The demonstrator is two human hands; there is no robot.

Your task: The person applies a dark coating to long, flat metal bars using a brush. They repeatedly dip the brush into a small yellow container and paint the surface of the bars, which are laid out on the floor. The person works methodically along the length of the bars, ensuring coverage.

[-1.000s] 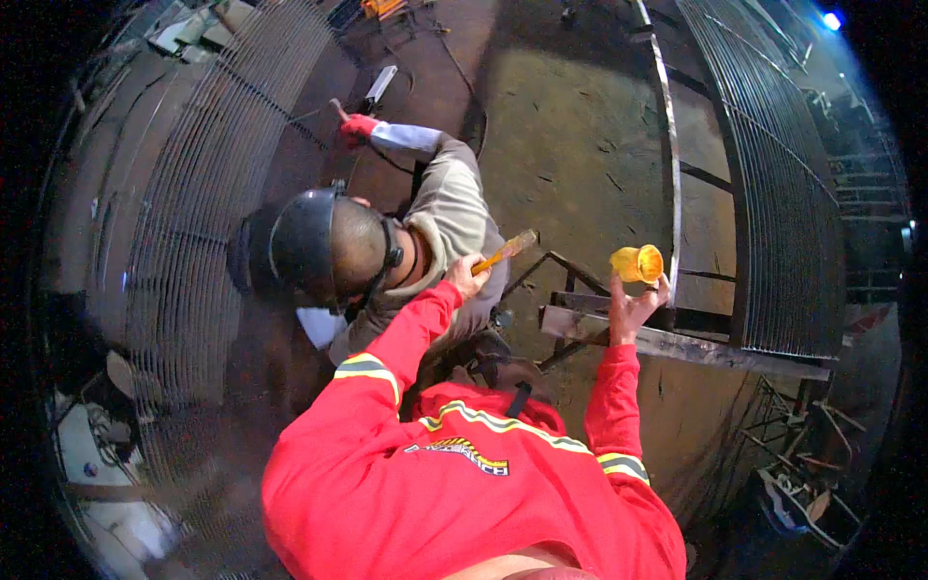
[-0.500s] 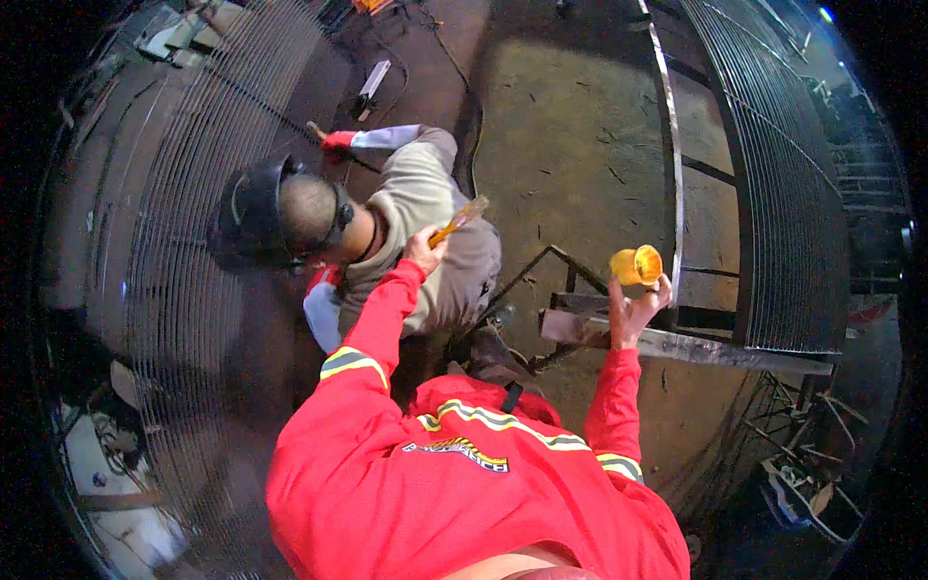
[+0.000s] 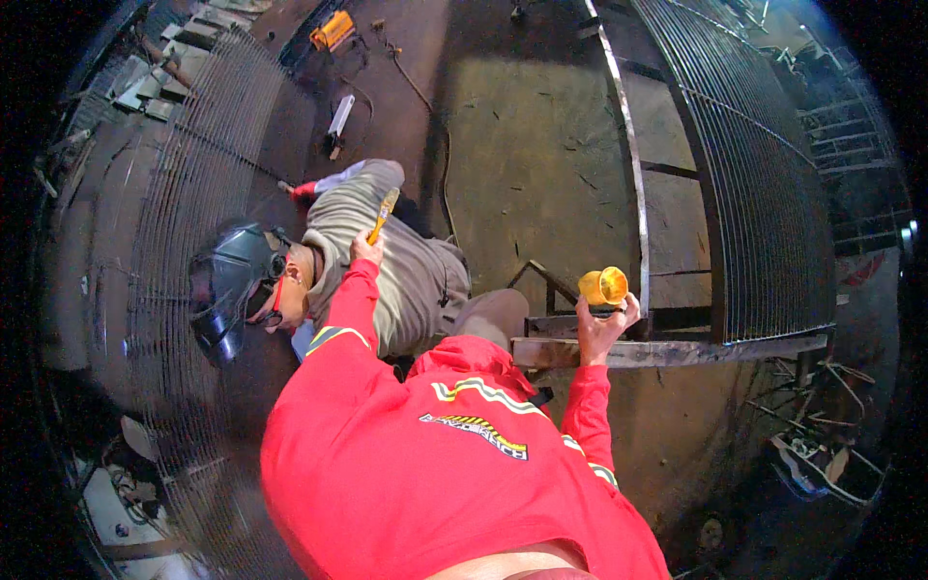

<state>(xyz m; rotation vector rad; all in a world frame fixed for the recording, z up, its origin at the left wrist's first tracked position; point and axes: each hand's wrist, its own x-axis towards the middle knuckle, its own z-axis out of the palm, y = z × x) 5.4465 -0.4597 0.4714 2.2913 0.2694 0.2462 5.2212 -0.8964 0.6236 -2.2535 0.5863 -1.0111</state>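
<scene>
A paintbrush (image 3: 381, 215) with an orange-yellow handle is gripped in my left hand (image 3: 364, 249), bristles pointing up and away. That hand is over the back of a person (image 3: 382, 261) in a tan top, who bends down on the left with a dark welding helmet (image 3: 232, 290) on the head. On the right, my right hand (image 3: 604, 330) holds a small yellow cup (image 3: 592, 287) from below, its mouth tilted toward the right. Yellow coating shows inside the cup; how full it is I cannot tell. My red sleeves have reflective bands.
A long ribbed metal panel (image 3: 174, 222) lies along the left, and another ribbed panel (image 3: 744, 164) slopes at the right. A metal beam (image 3: 677, 352) crosses near my right hand. Cables run over the floor near an orange box (image 3: 332, 31). Scrap frames (image 3: 831, 454) lie lower right.
The view has shifted to the right. The person has bent further left, and more of the helmet's front shows. The brush now stands more upright; both hands keep their holds.
</scene>
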